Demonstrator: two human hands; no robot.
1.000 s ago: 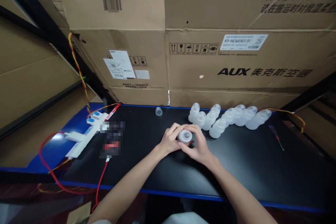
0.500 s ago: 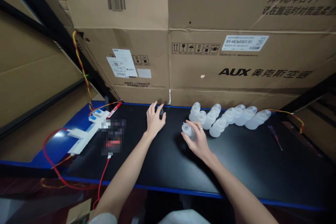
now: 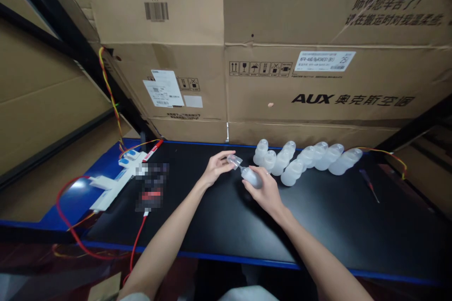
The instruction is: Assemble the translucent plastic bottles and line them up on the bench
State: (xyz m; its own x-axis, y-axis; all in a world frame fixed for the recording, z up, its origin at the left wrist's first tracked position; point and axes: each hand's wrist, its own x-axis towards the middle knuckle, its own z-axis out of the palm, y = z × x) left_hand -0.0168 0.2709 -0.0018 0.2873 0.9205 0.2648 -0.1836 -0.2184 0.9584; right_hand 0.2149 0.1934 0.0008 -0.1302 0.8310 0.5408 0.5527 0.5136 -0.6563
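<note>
Between the thumb and fingers of my left hand is a clear plastic cap, tilted with its mouth toward the right. My right hand is closed round a translucent white squeeze bottle, which leans to the left. The bottle's narrow nozzle points at the cap's mouth, very close to it; I cannot tell whether they touch. Just beyond my right hand, several capped bottles of the same kind stand in a cluster on the black table mat.
Large cardboard boxes wall off the table's back edge. At left lie a white power strip, a red marker and a blurred dark device on a red cable. A screwdriver lies at right.
My left hand has moved right and nearer with the cap, bringing it to the bottle. The bottle in my right hand has tipped from nearly upright toward the left.
</note>
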